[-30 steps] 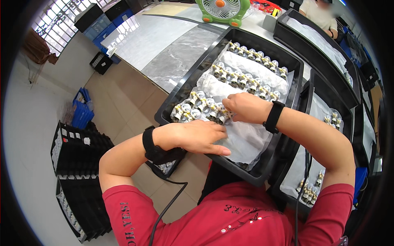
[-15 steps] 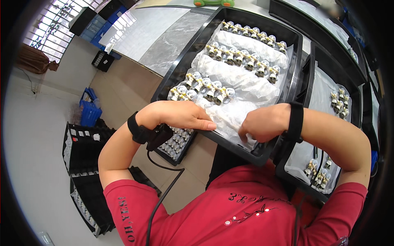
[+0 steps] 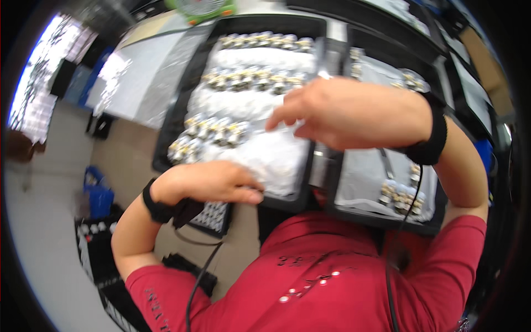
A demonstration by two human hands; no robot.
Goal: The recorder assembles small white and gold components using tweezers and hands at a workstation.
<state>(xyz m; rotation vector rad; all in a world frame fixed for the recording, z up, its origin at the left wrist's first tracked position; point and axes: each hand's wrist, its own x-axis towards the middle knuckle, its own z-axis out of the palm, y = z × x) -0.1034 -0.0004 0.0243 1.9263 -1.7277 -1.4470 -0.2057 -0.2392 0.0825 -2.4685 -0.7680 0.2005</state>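
In front of me a black tray (image 3: pixel 301 196) holds rows of small figurines (image 3: pixel 221 130) with clear rounded tops and yellow and white bodies. White tissue paper (image 3: pixel 271 163) lies rumpled between the rows and at the near right. My left hand (image 3: pixel 213 182) rests by the tray's near left edge, thumb apart from the fingers, with nothing visible in it. Over the tray's right part hovers my right hand (image 3: pixel 332 110), blurred by motion, its fingers apart and no object seen between them. It hides the right ends of some rows.
A second black tray (image 3: pixel 332 191) with paper and several figurines stands at the right. More black trays (image 3: pixel 387 33) line the back right. A green fan (image 3: pixel 204 8) stands at the back. Stacked black crates (image 3: pixel 99 249) and a blue basket (image 3: pixel 99 191) are on the left floor.
My right hand has lifted off the paper at the tray's near edge and moved up and away over the right rows. The left hand stays by the near edge. The whole view has shifted.
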